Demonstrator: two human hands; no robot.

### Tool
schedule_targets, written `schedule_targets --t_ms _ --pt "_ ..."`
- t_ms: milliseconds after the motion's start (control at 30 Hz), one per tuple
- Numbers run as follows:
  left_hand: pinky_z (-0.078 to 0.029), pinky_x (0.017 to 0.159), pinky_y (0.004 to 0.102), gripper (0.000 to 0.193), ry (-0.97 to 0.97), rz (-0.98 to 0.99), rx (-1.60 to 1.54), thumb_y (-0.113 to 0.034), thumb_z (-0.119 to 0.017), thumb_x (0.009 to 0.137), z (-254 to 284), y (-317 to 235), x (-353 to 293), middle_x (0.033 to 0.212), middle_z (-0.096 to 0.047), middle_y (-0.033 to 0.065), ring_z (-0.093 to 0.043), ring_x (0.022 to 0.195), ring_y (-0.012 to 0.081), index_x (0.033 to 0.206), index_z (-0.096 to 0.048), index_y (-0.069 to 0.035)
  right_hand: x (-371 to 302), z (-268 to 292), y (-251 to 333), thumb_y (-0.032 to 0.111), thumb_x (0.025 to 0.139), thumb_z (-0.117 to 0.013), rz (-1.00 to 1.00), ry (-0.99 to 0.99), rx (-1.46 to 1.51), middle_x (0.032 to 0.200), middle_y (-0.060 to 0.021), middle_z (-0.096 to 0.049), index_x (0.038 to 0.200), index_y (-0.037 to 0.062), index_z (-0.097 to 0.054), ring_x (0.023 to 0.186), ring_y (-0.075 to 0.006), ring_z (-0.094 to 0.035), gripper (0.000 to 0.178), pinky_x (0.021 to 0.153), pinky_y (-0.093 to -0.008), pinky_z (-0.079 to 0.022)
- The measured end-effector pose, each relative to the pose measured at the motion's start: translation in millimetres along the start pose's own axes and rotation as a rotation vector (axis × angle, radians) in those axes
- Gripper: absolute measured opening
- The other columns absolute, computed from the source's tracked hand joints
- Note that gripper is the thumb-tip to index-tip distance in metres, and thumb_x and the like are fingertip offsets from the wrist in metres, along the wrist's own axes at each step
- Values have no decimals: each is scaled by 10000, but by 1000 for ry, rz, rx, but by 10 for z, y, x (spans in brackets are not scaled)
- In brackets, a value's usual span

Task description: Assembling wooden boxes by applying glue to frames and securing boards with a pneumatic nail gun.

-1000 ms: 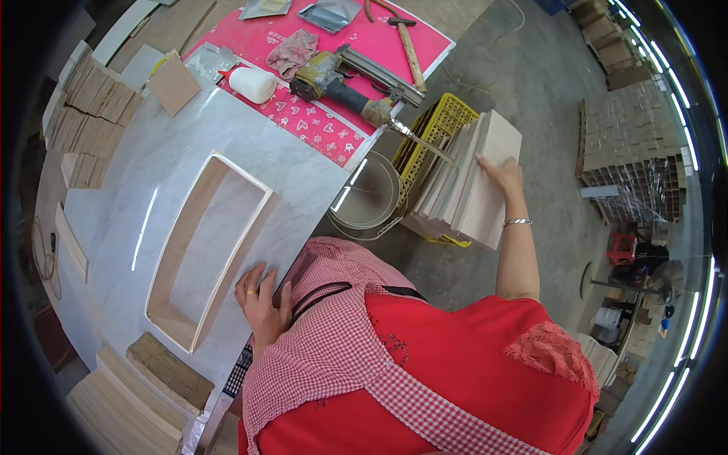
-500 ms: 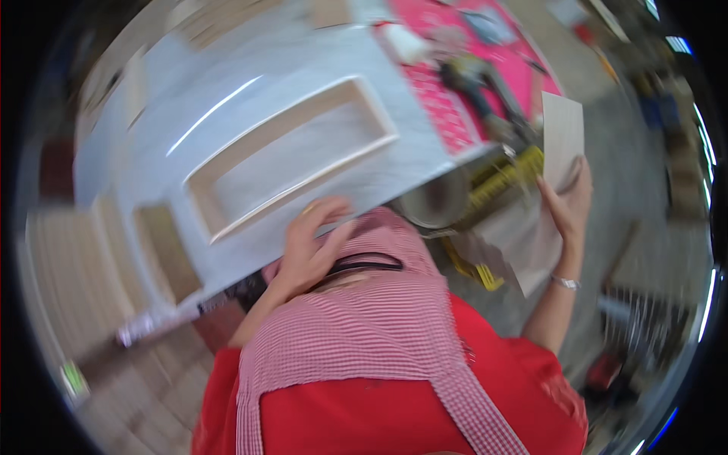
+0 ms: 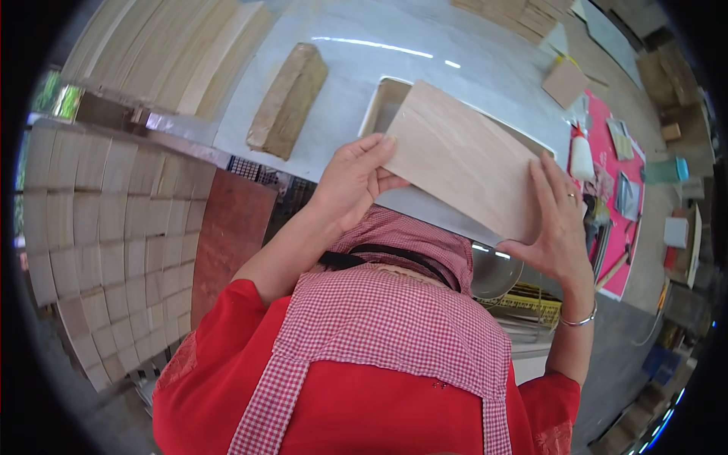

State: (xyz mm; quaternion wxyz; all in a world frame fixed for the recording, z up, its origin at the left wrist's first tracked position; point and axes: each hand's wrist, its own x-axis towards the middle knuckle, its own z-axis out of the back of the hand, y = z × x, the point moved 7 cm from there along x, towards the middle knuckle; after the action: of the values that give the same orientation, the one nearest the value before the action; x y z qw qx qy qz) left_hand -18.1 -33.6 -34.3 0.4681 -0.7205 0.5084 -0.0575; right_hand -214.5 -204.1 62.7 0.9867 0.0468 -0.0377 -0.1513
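Head view: a thin wooden panel (image 3: 464, 158) is slanting across the rectangular wooden frame (image 3: 389, 102) on the bench (image 3: 345, 80); whether the two are touching is not showing clearly. The left grip (image 3: 353, 180) is pinching the panel's left end, and the right grip (image 3: 559, 220) is clamping its right end, thumb at the near corner. The panel is looking light and stiff, probably dry rather than slippery, its corners possibly chipping, so the short edges are offering the safest hold
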Motion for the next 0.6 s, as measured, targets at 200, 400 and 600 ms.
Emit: schedule_targets --t_ms 200,400,600 --pt "-542 873 305 270 -12 -93 -77 -202 -584 1004 335 -251 8 1073 -686 95 -670 961 165 1164 -619 13 296 8 -62 261 476 -923 69 -3 89 1490 -183 -410 1467 46 -400 1336 -391 -418 1141 1105 -489 -332" --pt "-504 830 307 270 -285 -547 1066 -163 -740 861 746 -663 -91 953 -681 71 -644 885 160 1081 -696 -13 547 -26 -168 192 475 -905 81 -55 131 1473 -159 -432 1454 61 -420 1338 -369 -424 1101 1119 -473 -330" --pt "-501 829 328 301 -225 -532 1193 -131 -767 797 671 -460 12 901 -661 88 -644 868 188 1064 -706 -6 660 -162 -123 185 485 -895 113 12 154 1465 -158 -437 1457 60 -414 1338 -360 -426 1092 1118 -474 -332"
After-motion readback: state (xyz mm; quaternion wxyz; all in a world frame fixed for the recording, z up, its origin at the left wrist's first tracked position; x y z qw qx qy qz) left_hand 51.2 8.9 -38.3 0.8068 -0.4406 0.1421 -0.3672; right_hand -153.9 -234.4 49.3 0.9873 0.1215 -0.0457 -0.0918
